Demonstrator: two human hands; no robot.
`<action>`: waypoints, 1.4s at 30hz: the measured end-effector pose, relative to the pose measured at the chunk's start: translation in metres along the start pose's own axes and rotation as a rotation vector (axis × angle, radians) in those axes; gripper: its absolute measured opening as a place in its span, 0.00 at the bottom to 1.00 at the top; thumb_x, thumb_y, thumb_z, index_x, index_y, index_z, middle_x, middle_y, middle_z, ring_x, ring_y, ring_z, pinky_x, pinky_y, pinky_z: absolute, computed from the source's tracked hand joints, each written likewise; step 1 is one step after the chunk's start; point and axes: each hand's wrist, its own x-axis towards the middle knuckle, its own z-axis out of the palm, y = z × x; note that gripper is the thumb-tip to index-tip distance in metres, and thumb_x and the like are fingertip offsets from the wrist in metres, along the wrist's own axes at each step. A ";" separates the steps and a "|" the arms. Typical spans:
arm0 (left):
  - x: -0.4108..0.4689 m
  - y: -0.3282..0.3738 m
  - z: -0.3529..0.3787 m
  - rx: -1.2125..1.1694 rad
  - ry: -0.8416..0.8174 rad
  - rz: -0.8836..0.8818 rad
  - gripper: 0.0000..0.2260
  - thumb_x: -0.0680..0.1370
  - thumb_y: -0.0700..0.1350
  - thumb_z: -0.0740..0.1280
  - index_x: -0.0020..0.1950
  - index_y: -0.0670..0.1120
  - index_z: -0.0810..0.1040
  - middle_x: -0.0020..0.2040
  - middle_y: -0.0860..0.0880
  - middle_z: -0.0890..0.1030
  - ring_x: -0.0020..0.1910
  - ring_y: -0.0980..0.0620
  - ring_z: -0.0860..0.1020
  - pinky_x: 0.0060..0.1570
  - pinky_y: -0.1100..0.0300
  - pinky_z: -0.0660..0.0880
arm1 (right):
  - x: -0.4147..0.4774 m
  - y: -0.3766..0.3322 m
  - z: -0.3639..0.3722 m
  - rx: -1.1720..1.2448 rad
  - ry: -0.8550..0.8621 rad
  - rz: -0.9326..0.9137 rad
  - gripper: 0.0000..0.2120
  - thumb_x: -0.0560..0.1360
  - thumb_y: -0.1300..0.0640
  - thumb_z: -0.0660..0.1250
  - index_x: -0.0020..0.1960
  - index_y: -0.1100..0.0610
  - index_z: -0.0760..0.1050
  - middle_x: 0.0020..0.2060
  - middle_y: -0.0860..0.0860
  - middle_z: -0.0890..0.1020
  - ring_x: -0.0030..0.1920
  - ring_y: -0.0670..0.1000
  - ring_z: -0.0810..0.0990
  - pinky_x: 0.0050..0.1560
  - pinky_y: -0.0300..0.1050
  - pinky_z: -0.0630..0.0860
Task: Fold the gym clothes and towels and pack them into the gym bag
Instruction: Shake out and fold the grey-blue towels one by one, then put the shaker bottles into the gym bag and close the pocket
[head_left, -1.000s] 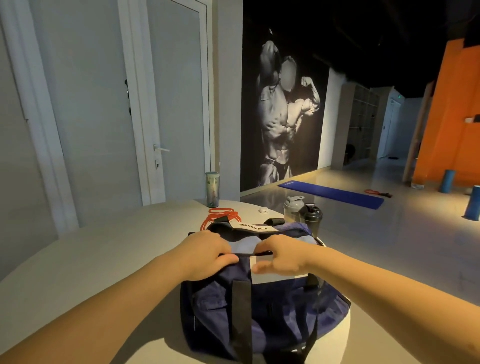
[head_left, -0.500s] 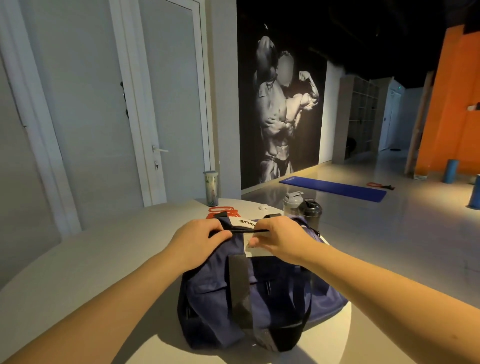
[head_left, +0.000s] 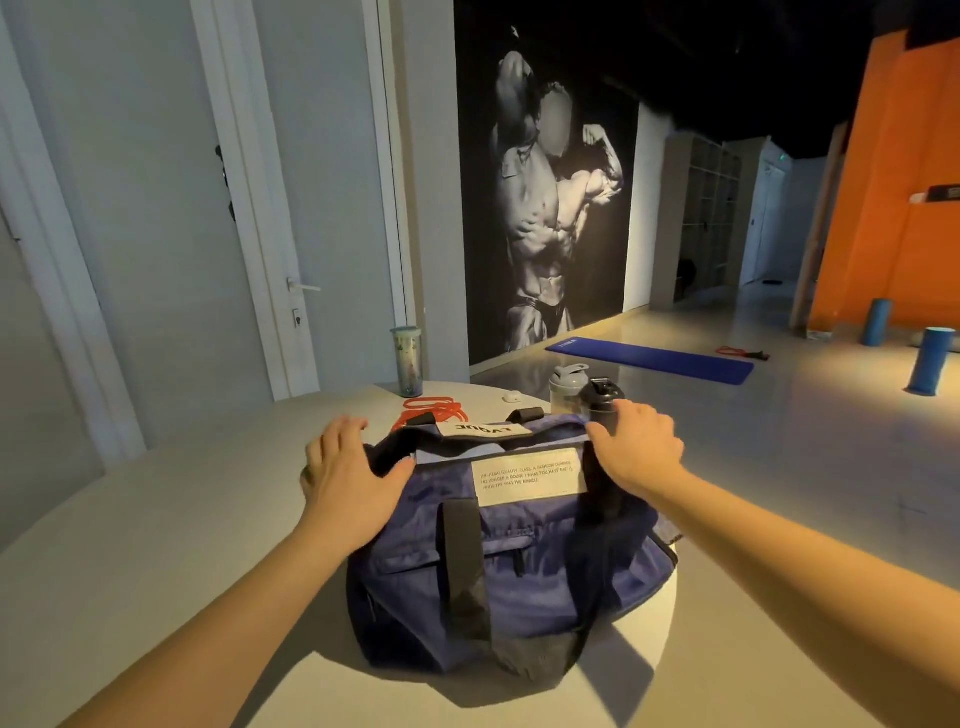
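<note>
A navy gym bag (head_left: 519, 561) with black straps and a white label stands on the round pale table (head_left: 156, 519) in front of me. Its top looks closed, and its contents are hidden. My left hand (head_left: 348, 478) lies against the bag's left end, fingers spread and fairly straight, thumb touching a black strap. My right hand (head_left: 639, 447) rests on the bag's upper right end, fingers draped over the far edge and partly hidden. Neither hand holds anything loose. I see no clothes or towels outside the bag.
Behind the bag lie a red resistance band (head_left: 436, 413), a small white case (head_left: 511, 397), a tall tumbler (head_left: 408, 361) and two shaker bottles (head_left: 566, 387). The table's edge curves close on the right. On the floor beyond are a blue mat (head_left: 649, 358) and blue foam rollers (head_left: 930, 361).
Both hands have moved apart from the middle of the bag's top to its two ends. The white label on the bag's side now shows fully.
</note>
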 end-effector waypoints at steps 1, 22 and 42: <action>-0.003 -0.005 0.002 -0.088 -0.096 -0.112 0.37 0.75 0.63 0.70 0.78 0.48 0.62 0.77 0.47 0.63 0.75 0.43 0.61 0.73 0.42 0.63 | 0.005 0.006 0.001 0.011 -0.110 0.114 0.31 0.78 0.34 0.61 0.70 0.55 0.70 0.64 0.57 0.77 0.63 0.60 0.75 0.61 0.58 0.76; 0.031 -0.020 -0.011 -0.053 0.006 -0.222 0.06 0.82 0.50 0.65 0.53 0.48 0.74 0.53 0.42 0.81 0.48 0.41 0.77 0.46 0.51 0.73 | 0.009 -0.021 0.007 0.423 -0.450 0.302 0.17 0.76 0.49 0.69 0.54 0.64 0.78 0.45 0.60 0.84 0.42 0.58 0.83 0.44 0.49 0.81; -0.062 0.123 0.055 0.214 -0.366 0.561 0.15 0.79 0.65 0.57 0.53 0.54 0.69 0.53 0.54 0.75 0.56 0.49 0.70 0.60 0.49 0.69 | 0.033 0.041 0.016 0.527 -0.757 0.255 0.13 0.74 0.57 0.72 0.57 0.62 0.82 0.50 0.58 0.86 0.52 0.56 0.86 0.55 0.50 0.83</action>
